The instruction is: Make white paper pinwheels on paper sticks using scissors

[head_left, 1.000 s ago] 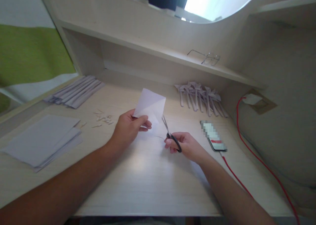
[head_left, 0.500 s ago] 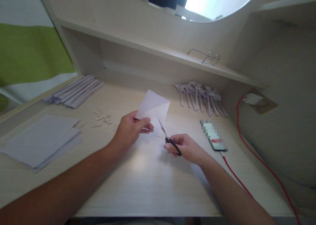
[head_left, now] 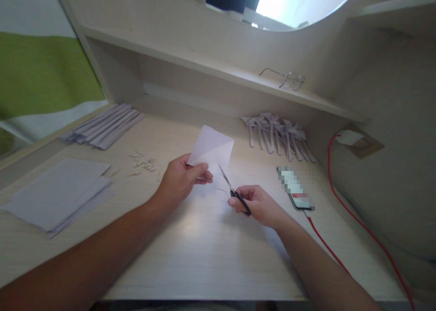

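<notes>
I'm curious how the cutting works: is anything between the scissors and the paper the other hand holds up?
Nothing visible. The left hand pinches the folded paper above the desk; the scissors in the right hand point at its lower edge, with only open air between.

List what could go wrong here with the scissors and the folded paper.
The scissors in the right hand point their blades toward the left hand, whose fingertips pinch the folded paper near its lower edge; a cut there might nick them. The paper is held at one corner only, so it may bend or twist and skew the cut.
</notes>
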The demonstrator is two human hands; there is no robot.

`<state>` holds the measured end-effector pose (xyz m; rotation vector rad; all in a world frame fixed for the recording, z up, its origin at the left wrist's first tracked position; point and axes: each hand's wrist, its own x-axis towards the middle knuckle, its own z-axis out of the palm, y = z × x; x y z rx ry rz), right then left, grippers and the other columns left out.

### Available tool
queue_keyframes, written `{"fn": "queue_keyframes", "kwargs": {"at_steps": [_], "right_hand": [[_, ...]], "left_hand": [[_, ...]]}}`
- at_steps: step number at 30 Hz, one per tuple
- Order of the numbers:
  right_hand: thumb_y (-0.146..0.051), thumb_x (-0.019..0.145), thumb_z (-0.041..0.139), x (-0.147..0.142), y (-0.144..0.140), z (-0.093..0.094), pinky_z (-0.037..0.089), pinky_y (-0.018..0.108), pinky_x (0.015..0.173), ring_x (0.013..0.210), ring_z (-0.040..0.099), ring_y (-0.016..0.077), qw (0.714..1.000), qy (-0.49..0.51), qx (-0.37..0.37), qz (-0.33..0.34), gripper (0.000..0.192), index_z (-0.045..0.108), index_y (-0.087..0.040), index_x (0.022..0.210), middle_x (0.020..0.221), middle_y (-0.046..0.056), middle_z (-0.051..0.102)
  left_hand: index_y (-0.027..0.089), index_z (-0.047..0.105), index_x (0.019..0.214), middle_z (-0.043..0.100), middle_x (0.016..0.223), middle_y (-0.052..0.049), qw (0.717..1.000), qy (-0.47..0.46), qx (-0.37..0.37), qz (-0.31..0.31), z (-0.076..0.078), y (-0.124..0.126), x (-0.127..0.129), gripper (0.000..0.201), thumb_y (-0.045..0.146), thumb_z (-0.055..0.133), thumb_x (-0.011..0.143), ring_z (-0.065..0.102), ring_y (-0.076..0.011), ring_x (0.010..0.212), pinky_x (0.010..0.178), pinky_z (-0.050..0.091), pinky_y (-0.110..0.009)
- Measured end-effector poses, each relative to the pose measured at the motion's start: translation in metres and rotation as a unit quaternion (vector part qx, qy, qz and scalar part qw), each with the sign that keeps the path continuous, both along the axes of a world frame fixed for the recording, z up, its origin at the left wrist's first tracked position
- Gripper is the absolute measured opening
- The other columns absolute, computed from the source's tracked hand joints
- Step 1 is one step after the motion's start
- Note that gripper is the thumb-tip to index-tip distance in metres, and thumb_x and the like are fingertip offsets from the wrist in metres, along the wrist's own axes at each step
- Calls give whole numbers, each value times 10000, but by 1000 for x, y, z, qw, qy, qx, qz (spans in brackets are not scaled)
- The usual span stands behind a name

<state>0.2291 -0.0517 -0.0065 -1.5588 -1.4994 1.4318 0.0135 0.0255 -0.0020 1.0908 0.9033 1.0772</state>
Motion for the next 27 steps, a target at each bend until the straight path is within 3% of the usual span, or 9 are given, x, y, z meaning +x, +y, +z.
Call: {"fn": "queue_keyframes", "kwargs": {"at_steps": [10, 27], "right_hand": [[-553, 799, 764, 4, 2, -9, 248, 277, 528, 531, 375, 97, 1000, -7, 27, -11, 453, 608, -168, 619, 562, -35, 513], [-567, 797, 768, 1, 1, -4, 222, 276, 518, 507, 359, 88, 1000, -6, 12, -12, 462, 610, -168, 626, 548, -45, 496]], "left_hand": [[132, 690, 856, 776, 705, -48, 1000, 12, -4, -6, -2, 0, -2, 229, 317, 783, 759, 751, -209, 659, 687, 622, -341], [125, 681, 830, 774, 680, -69, 999, 15, -30, -40, 0, -1, 0, 271, 371, 779, 772, 753, -220, 625, 658, 623, -342]]}}
